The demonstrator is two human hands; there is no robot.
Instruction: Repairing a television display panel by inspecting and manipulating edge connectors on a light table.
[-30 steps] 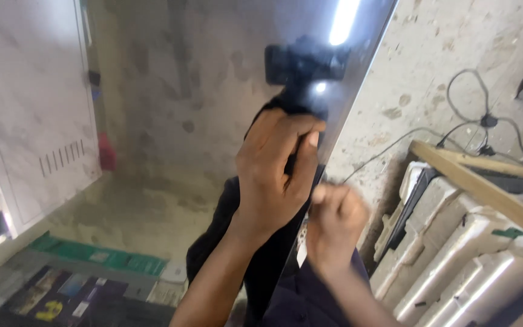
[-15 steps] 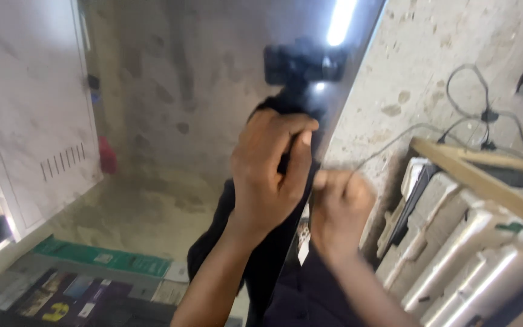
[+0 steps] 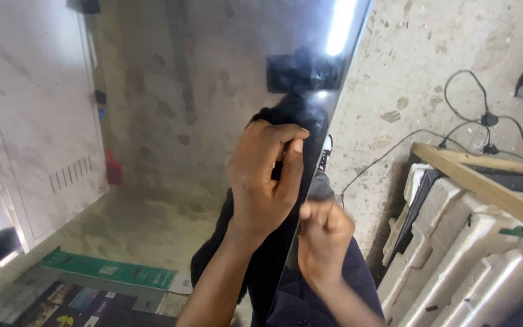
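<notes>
A large glossy dark screen panel (image 3: 183,121) stands tilted in front of me and mirrors a wall, a strip light and the camera on my head. My left hand (image 3: 267,175) reaches up from below, and its fingers curl round the panel's right edge. Just below it my right hand (image 3: 325,233) is closed, with thumb and fingers pinched against the same edge. Anything small between those fingers is hidden.
White foam packing blocks (image 3: 455,242) are stacked at the right under a wooden slat (image 3: 485,181). Black cables (image 3: 473,121) trail over the stained concrete floor (image 3: 407,60). A green strip and printed cartons (image 3: 110,272) lie at the lower left.
My right hand has slid a little down and left along the panel's edge. The left hand keeps its grip on the edge.
</notes>
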